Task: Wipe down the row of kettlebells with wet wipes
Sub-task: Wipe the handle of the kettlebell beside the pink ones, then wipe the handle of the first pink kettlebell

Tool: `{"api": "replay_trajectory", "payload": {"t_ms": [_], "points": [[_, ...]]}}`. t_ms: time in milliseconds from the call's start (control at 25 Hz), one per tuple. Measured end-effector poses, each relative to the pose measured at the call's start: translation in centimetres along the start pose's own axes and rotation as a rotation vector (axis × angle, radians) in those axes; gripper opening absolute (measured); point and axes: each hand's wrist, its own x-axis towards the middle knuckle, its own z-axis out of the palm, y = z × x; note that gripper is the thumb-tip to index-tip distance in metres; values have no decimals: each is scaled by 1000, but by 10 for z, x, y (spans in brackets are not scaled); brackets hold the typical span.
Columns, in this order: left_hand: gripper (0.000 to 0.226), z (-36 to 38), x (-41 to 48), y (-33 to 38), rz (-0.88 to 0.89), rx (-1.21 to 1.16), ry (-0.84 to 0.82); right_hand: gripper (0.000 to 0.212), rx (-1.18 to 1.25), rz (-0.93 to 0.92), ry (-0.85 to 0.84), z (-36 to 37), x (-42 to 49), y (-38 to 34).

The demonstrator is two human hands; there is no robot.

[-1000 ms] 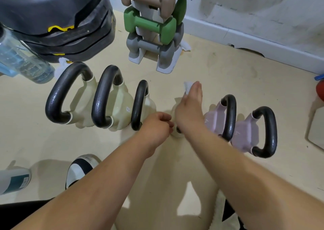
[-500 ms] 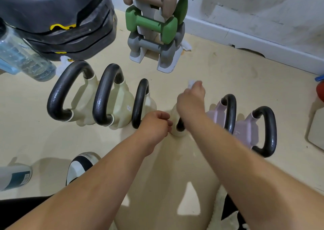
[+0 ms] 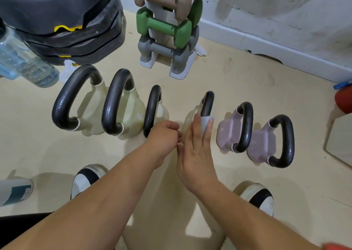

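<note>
Six kettlebells with black handles stand in a row on the beige floor. Three cream ones (image 3: 91,112) (image 3: 131,116) (image 3: 162,110) are at the left, and two lilac ones (image 3: 228,133) (image 3: 264,143) at the right. Between them is a fourth cream kettlebell (image 3: 190,120). My right hand (image 3: 196,148) lies over the near part of its handle (image 3: 208,101) and pinches a wet wipe (image 3: 206,123) around the handle between its fingers. My left hand (image 3: 164,135) is a curled fist just left of that kettlebell. I see nothing held in it.
A rack of dumbbells (image 3: 165,30) stands behind the row. A black stack of gym gear (image 3: 57,21) and a water bottle (image 3: 24,59) are at the back left. My shoes (image 3: 85,179) (image 3: 257,196) are near me. A bottle (image 3: 15,191) lies left, a red object (image 3: 344,101) right.
My right hand slid with the wipe from the far top of the fourth kettlebell's handle down its near side, baring the top. My left fist stayed where it was.
</note>
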Motion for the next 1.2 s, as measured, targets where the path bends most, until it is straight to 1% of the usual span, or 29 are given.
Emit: {"api": "replay_trajectory", "payload": {"t_ms": [40, 120, 200, 240, 280, 360, 440, 480, 520, 640, 680, 760, 800, 880, 920, 960, 1080, 1160, 1200], "points": [[37, -1, 1, -1, 3, 1, 3, 59, 32, 9, 1, -1, 0, -4], [37, -2, 3, -2, 11, 11, -10, 56, 187, 67, 62, -11, 20, -9], [36, 0, 6, -3, 17, 25, -34, 49, 285, 178, 130, -28, 60, -7], [36, 1, 6, -3, 13, 26, -35, 46, 324, 237, 129, -38, 82, -3], [35, 1, 6, -2, 10, 24, -27, 45, 387, 305, 101, -47, 101, 2], [38, 3, 6, 1, 17, 27, -17, 42, 592, 462, 61, -61, 129, 12], [39, 3, 5, 3, 21, 46, -24, 38, 864, 667, 23, -69, 139, 18], [39, 3, 5, 4, 19, 50, -28, 37, 966, 759, 29, -69, 139, 17], [38, 3, 5, 4, 14, 48, -30, 37, 1005, 810, 58, -68, 135, 12], [35, 5, 2, 3, 17, 38, -45, 34, 907, 751, 141, -60, 103, -13], [34, 5, 1, 2, 21, 35, -55, 31, 906, 745, 149, -58, 90, -20], [30, 6, -4, 3, 45, 28, -84, 25, 896, 773, 145, -55, 64, -28], [25, 6, -9, 3, 61, 22, -89, 26, 876, 772, 133, -55, 52, -31], [18, 6, -20, 3, 70, 2, -51, 33, 780, 678, 82, -64, 27, -37], [17, 5, -25, 5, 66, -20, -32, 32, 735, 639, 65, -72, 18, -42], [16, 6, -30, 6, 63, -45, -16, 29, 749, 637, 61, -83, 12, -45], [21, 9, -48, 19, 71, -106, -16, 16, 1001, 757, 28, -122, 12, -36], [26, 14, -63, 30, 95, -27, -33, 12, 1272, 889, -77, -144, 23, -18], [33, 17, -69, 34, 101, -29, -55, 23, 1350, 963, -156, -154, 26, -11]]}}
